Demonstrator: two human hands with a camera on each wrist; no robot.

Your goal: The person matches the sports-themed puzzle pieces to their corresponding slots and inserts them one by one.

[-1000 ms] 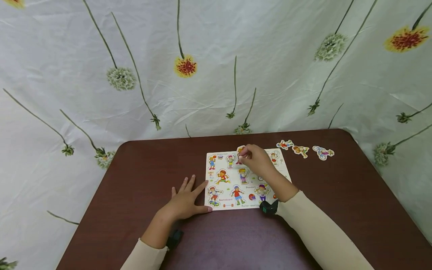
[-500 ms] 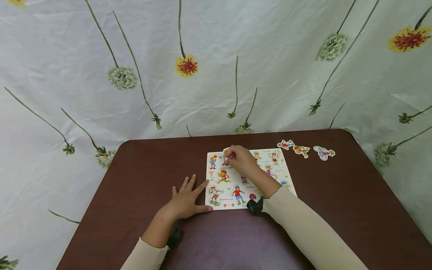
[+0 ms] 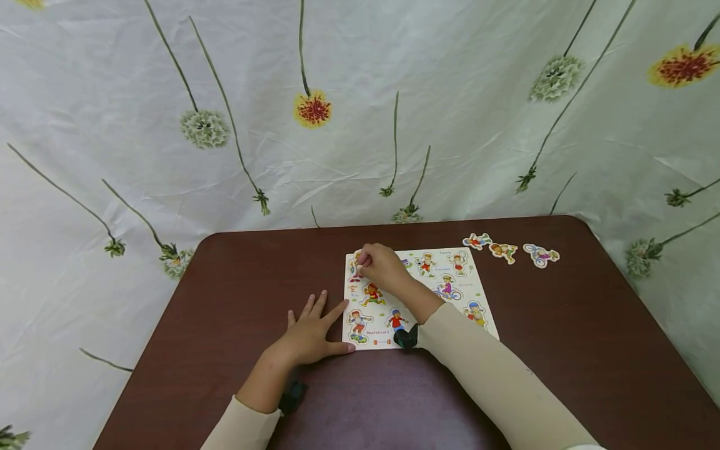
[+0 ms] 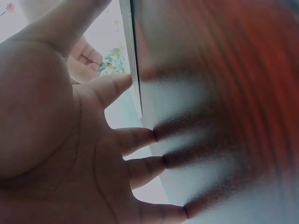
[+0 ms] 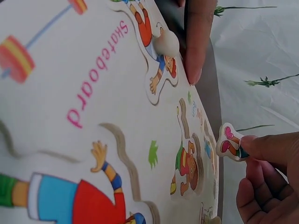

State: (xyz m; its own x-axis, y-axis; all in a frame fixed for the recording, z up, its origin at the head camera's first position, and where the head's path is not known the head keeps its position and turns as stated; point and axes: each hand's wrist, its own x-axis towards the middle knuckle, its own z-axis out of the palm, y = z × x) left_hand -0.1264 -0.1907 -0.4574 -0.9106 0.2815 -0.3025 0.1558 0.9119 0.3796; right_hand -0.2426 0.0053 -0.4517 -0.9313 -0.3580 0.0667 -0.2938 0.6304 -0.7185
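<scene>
Pinches a figure piece (image 5: 229,140) in the right hand (image 3: 385,269) over the puzzle board (image 3: 472,295), near the counter's far edge (image 3: 292,240); rests the left hand (image 3: 309,337), fingers spread, against the board's left side. Has three loose pieces (image 3: 503,252) toward the far right corner.

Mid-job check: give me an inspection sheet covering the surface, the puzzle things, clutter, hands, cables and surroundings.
Surface: dark brown table with rounded far corners.
Job's things: puzzle board lying flat; three loose pieces on the table, beyond its far right corner.
Clutter: nothing seen.
Hands: left hand spread, at the board's left edge; right hand pinching a figure piece over the far left corner.
Cables: nothing seen.
Surroundings: flower-patterned pale cloth behind the table.
</scene>
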